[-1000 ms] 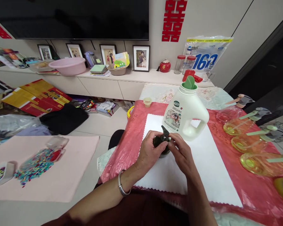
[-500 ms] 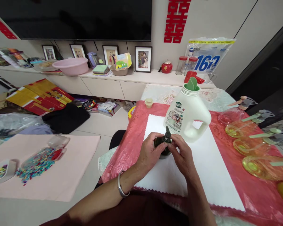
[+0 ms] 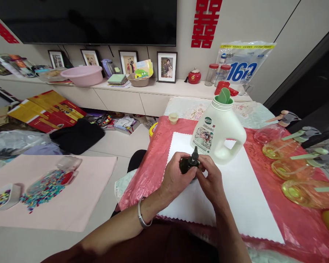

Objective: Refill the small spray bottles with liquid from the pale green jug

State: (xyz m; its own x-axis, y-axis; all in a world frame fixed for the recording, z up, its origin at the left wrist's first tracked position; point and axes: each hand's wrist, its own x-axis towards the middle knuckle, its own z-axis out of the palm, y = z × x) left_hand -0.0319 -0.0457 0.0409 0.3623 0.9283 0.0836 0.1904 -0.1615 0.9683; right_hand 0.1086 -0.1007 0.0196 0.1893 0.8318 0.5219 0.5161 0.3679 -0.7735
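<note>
- Red sheet (image 3: pixel 142 175): spread beneath the white mat (image 3: pixel 252 204).
- White jug (image 3: pixel 219 128): stands on the mat, just beyond both hands.
- Left hand (image 3: pixel 174 175): curled round the dark pump bottle (image 3: pixel 184 166), upright over the mat.
- Right hand (image 3: pixel 210 177): fingers grasping its other side.
- Pump head (image 3: pixel 195 154): probably being adjusted, though fingers hide its collar; turning it would call for a steady left hold.

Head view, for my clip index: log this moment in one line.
left hand: holding dark pump bottle; right hand: on its upper part; white jug: behind bottle
</note>
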